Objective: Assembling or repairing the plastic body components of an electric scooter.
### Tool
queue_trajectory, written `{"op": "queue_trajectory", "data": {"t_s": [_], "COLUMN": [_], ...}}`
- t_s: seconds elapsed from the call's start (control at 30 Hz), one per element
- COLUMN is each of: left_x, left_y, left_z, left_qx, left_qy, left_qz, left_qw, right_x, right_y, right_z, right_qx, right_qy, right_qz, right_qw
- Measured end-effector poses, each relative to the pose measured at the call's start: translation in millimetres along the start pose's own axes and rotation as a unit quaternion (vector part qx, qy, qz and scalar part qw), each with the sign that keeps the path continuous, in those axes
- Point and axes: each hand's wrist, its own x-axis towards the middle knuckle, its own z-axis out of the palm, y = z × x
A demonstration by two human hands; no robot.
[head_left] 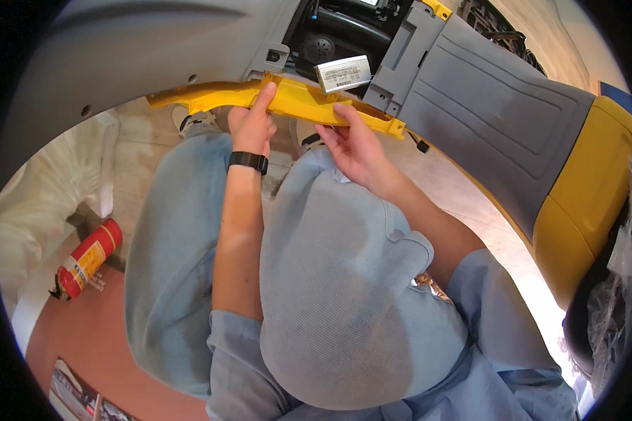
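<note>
A long yellow plastic trim panel (298, 102) lies along the near side of a grey and yellow scooter body. My left hand (254, 126) is closed on the panel near its middle, thumb laid over its top face. Further right, my right hand (354, 149) grips the panel's lower edge, thumb on top and fingers underneath, partly hidden. Just beyond the panel, a silver finned metal box (343, 75) with a printed label rests tilted at the edge of an open compartment (337, 45). Whether the panel is fastened anywhere, I cannot tell.
A grey ribbed footboard (484, 98) extends to the right, ending at a yellow body section (586, 196). To the left is a large grey body panel (140, 42). A red fire extinguisher (88, 258) lies at the lower left. Clear plastic wrap (614, 302) hangs at the far right.
</note>
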Motion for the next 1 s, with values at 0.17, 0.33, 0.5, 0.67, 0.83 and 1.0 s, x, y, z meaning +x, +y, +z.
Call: {"op": "queue_trajectory", "data": {"t_s": [0.17,0.33,0.5,0.67,0.83,1.0], "left_x": [0,-3,0,5,-1,10], "left_y": [4,0,-4,-8,-13,1], "left_z": [-2,3,-7,-5,-16,-16], "left_qx": [0.036,0.008,-0.028,0.001,-0.047,-0.025], "left_qy": [0.043,0.032,0.016,0.052,0.046,0.015], "left_qz": [0.003,-0.007,-0.023,-0.030,-0.037,0.005], "left_qw": [0.998,0.999,0.999,0.998,0.997,1.000], "right_x": [-6,-3,2,2,12,17], "right_y": [2,-1,8,5,16,15], "right_z": [14,6,0,1,-5,3], "right_qx": [0.012,0.000,-0.025,-0.019,-0.028,-0.009], "right_qy": [0.033,0.016,0.012,0.028,0.036,0.001], "right_qz": [0.019,0.002,-0.017,-0.011,0.000,0.006], "right_qw": [0.999,1.000,0.999,0.999,0.999,1.000]}}
